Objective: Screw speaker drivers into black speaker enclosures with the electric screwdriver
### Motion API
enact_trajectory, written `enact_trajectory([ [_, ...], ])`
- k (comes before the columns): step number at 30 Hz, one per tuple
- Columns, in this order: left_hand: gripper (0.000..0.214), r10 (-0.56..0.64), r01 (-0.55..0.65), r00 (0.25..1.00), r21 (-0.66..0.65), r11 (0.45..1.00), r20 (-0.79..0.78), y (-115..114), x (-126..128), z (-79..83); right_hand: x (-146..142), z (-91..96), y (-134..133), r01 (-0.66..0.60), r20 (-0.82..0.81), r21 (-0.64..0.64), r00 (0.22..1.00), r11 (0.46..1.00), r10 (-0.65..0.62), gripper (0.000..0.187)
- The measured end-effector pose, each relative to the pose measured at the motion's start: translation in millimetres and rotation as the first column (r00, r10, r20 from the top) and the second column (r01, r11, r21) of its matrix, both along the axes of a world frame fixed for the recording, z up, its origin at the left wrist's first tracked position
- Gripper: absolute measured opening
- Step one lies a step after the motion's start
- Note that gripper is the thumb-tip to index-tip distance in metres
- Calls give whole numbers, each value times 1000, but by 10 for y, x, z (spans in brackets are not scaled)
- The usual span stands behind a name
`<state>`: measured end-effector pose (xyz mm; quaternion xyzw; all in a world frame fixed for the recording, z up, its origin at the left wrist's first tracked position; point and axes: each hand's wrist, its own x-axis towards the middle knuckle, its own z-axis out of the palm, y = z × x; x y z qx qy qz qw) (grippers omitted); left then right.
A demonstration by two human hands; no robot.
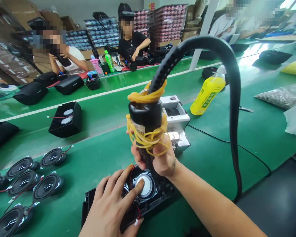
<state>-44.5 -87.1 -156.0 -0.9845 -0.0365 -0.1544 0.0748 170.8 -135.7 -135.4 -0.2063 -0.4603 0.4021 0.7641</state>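
My right hand (160, 156) is wrapped round a black electric screwdriver (146, 115), held upright with its tip down. Yellow rubber bands (148, 136) circle its body and top, and a thick black cord (233, 82) loops off to the right. Below it lies a black speaker housing (160, 199) with a white-centred speaker (145, 186) set in it. My left hand (113, 200) spans the housing, one finger on the white cone and the thumb by the near edge. A red wire with a white plug (137, 219) pokes out near that thumb. The screwdriver's tip is hard to see.
Several loose speakers (24, 182) lie at left, and an open housing (65, 120) sits beyond. Behind the screwdriver stands a white-grey machine (175, 113). To the right are a yellow bottle (208, 92) and a bag of small metal parts (282, 93). Co-workers (133, 42) sit across the green bench.
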Motion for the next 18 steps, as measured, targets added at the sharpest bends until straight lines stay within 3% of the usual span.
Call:
enact_trajectory([
  [5,66,-27,26,999,38,999,19,34,23,-14,-26,-54,-7,-14,29,-4,999,1000,14,48],
  [14,79,8,-4,999,71,998,-46,113,-109,-177,-56,-119,-35,-24,34,-58,999,998,26,63],
  [18,74,8,-5,1000,96,995,-29,127,-125,-259,-75,-178,-8,-7,63,-53,998,999,10,71],
])
